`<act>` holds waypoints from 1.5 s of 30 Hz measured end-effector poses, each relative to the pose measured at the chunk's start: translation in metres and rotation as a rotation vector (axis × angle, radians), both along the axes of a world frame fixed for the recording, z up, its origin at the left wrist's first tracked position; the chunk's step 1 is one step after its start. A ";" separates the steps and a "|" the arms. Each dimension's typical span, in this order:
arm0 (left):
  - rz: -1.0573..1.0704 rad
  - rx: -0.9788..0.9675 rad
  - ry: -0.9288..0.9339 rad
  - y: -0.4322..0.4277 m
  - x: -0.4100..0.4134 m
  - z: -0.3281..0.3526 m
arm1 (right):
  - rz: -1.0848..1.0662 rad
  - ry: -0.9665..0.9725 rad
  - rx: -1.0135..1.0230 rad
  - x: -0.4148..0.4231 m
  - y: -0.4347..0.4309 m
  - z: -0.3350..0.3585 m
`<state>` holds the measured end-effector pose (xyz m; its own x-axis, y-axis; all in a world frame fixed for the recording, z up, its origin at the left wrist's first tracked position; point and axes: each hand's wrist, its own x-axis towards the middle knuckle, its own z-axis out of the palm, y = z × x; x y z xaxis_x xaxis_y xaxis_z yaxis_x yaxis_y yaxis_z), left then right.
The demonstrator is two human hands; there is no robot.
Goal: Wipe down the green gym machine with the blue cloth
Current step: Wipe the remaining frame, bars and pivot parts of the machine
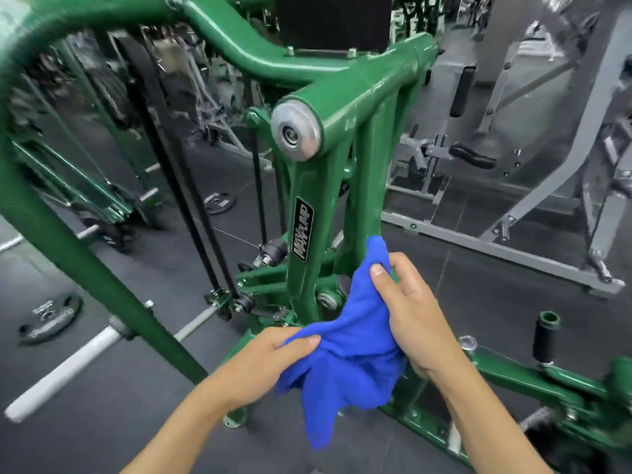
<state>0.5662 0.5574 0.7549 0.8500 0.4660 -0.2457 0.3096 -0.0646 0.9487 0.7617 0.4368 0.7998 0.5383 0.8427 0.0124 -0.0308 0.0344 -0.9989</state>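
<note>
A gym — weight plates (219,202) on rubber flooring (478,285), steel machine frames (533,206) around.

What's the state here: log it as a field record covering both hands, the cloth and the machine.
left hand: pinches the lower edge of the blue cloth
right hand: grips the cloth's upper part
cloth: bunched, top end against the right upright of the green machine
label: MAXPUMP, on the left upright
floor: weight plates lying flat, left of the machine
</note>
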 end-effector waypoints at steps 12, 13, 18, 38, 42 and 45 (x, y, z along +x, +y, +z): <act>0.389 -0.559 -0.329 -0.013 -0.088 0.093 | 0.124 0.109 -0.094 -0.063 0.034 0.066; 0.383 -0.625 -0.385 -0.011 -0.097 0.097 | 0.138 0.146 -0.093 -0.067 0.038 0.068; 0.422 -0.742 -0.567 0.002 -0.153 0.103 | 0.213 0.283 -0.078 -0.100 0.062 0.077; 0.688 -0.691 -0.500 0.025 -0.221 0.040 | 0.244 0.035 -0.633 -0.207 0.077 -0.034; 0.677 -0.673 -0.574 0.018 -0.227 0.044 | 0.519 0.424 -0.770 -0.240 0.064 -0.057; 0.666 -0.593 -0.580 0.018 -0.237 0.047 | 0.560 0.440 -0.803 -0.251 0.067 -0.066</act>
